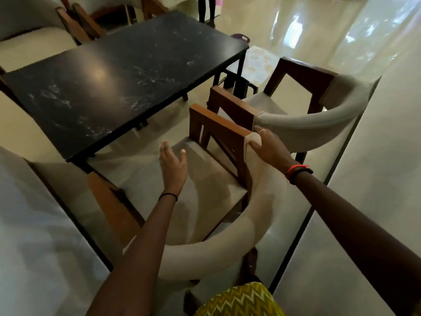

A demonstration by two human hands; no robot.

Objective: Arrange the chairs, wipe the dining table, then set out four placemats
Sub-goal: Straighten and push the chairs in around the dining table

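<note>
We log a black marbled tabletop, streaked with pale smears, on a glossy cream floor. Our right hand grips the near chair by its padded back, at the tabletop's near corner. Our left hand hovers open over the seat. A second chair stands just beside.

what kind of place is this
Most likely a dining room, though home or restaurant is unclear. A long black marble-look dining table has cushioned wooden seats drawn up to it, the near armchair and a second armchair, on a glossy floor.
</note>
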